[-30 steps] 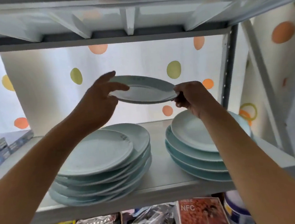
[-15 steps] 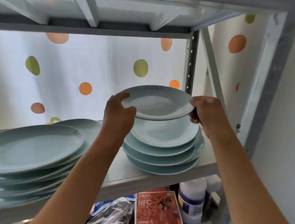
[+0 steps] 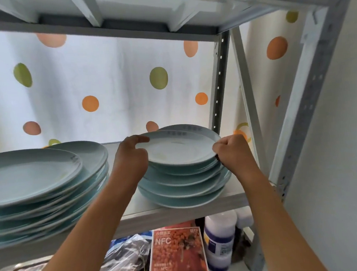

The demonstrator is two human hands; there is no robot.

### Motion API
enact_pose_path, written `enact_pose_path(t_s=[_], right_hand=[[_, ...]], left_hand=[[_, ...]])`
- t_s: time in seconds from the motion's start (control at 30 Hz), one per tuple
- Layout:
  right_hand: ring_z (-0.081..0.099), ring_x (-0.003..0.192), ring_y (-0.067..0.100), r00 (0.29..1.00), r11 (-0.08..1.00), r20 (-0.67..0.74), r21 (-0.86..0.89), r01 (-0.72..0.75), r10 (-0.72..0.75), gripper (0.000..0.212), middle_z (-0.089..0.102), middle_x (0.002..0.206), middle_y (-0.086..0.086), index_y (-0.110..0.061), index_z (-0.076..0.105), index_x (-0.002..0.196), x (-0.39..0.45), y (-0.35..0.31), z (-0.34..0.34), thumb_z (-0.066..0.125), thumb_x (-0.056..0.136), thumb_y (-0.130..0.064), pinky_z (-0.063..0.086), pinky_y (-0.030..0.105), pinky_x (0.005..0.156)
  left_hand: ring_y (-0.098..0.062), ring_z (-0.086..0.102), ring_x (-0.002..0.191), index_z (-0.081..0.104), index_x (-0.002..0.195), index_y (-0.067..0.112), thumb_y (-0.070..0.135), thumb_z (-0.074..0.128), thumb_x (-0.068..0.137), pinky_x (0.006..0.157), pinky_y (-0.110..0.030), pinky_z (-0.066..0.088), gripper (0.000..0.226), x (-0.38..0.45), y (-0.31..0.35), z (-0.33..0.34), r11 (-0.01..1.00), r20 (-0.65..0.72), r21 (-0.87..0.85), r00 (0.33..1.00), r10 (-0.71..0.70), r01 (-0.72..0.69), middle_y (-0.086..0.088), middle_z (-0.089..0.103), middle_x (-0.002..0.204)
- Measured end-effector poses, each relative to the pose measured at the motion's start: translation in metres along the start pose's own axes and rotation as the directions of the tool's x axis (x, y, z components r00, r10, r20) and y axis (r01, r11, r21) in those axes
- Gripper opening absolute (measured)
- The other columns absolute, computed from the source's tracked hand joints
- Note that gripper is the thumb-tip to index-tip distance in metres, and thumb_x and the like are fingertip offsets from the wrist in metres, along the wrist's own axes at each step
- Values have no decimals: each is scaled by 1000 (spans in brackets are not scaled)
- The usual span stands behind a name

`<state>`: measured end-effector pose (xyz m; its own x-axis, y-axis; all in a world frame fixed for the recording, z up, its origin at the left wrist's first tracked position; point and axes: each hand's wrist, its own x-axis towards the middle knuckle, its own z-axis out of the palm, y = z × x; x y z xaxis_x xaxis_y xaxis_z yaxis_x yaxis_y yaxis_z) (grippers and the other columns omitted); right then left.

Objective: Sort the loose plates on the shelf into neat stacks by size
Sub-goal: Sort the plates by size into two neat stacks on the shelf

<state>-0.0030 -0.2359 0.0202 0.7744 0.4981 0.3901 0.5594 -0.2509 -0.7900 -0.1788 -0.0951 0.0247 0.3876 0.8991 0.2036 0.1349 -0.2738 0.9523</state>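
A pale blue-green plate (image 3: 178,148) lies at the top of the right stack (image 3: 184,188) on the grey shelf (image 3: 179,212). My left hand (image 3: 130,158) pinches its left rim with thumb on top. At the plate's right rim my right hand (image 3: 232,152) grips with curled fingers. The plates under it lie slightly offset, one rim showing behind. A wider stack of larger plates (image 3: 38,185) stands to the left, its plates shifted out of line.
The shelf's perforated metal uprights (image 3: 218,81) rise just right of the small stack, with the upper shelf (image 3: 121,13) overhead. A spotted white curtain (image 3: 105,87) hangs behind. Below are an orange NFC carton (image 3: 177,255), white bottles (image 3: 219,234) and plastic bags (image 3: 123,259).
Both hands carried the plate from mid-air rightward and down onto the top of the right stack. The view swung right and closer.
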Motion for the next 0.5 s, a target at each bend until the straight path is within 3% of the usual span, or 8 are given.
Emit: enact_pose_path(t_s=[0.1, 0.17, 0.2, 0.23, 0.3, 0.37, 0.43, 0.5], right_hand=[[30, 37, 10, 1000, 996, -10, -87, 27, -28, 45, 28, 40, -4, -14, 36, 45, -1, 0, 2, 56, 85, -8, 29, 18, 44], [33, 37, 8, 998, 987, -35, -152, 49, -55, 44, 31, 42, -3, -14, 39, 47, -2, 0, 5, 59, 86, -12, 27, 15, 44], [35, 38, 8, 996, 981, -46, -186, 61, -70, 43, 34, 42, -2, -14, 41, 48, -3, -1, 6, 60, 86, -13, 28, 16, 45], [38, 39, 9, 995, 974, -51, -216, 69, -82, 40, 37, 44, -1, -13, 45, 49, -3, -1, 7, 60, 86, -14, 30, 17, 47], [43, 41, 12, 996, 963, -41, -261, 71, -85, 36, 43, 45, 2, -9, 51, 51, -3, -3, 8, 61, 86, -16, 36, 20, 51], [43, 40, 13, 997, 954, -35, -293, 60, -74, 37, 42, 44, 1, -9, 51, 51, -2, -4, 9, 62, 85, -16, 35, 19, 50], [41, 39, 14, 998, 940, -40, -338, 35, -51, 35, 40, 44, 1, -9, 50, 52, -1, -5, 8, 62, 84, -15, 33, 20, 46], [40, 39, 15, 998, 915, -57, -403, 5, -31, 31, 41, 45, 0, -9, 51, 55, 0, -8, 9, 63, 83, -16, 31, 21, 44]], left_hand=[[-10, 55, 45, 64, 112, 22, -7, 37, 79, 28, -12, 28, 51, -1, -3, 0, 998, 38, 66, 999, 16, -18, -17, 56, 123], [-31, 67, 89, 61, 118, 22, -6, 37, 82, 32, -12, 32, 51, -4, -8, 2, 989, 52, 144, 998, 28, -36, -2, 34, 154], [-34, 63, 103, 60, 120, 23, -4, 38, 84, 36, -12, 34, 51, -5, -10, 2, 984, 64, 172, 997, 38, -49, 1, 29, 156], [-31, 62, 101, 60, 121, 23, -2, 38, 85, 39, -12, 35, 48, -6, -12, 3, 980, 77, 188, 995, 55, -69, 3, 32, 154], [-16, 59, 74, 61, 118, 21, 3, 41, 89, 40, -11, 34, 39, -7, -13, 3, 974, 92, 198, 991, 94, -111, 4, 45, 139], [-10, 55, 68, 62, 115, 21, 9, 46, 91, 44, -14, 35, 31, -6, -13, 3, 971, 92, 207, 990, 104, -122, 6, 48, 129], [-15, 58, 86, 62, 116, 20, 13, 50, 90, 55, -18, 42, 30, -5, -15, 2, 960, 98, 237, 987, 127, -147, 6, 47, 131], [-23, 53, 112, 62, 118, 20, 15, 52, 88, 82, -32, 51, 32, -3, -17, 0, 945, 114, 283, 984, 139, -166, 4, 45, 137]])
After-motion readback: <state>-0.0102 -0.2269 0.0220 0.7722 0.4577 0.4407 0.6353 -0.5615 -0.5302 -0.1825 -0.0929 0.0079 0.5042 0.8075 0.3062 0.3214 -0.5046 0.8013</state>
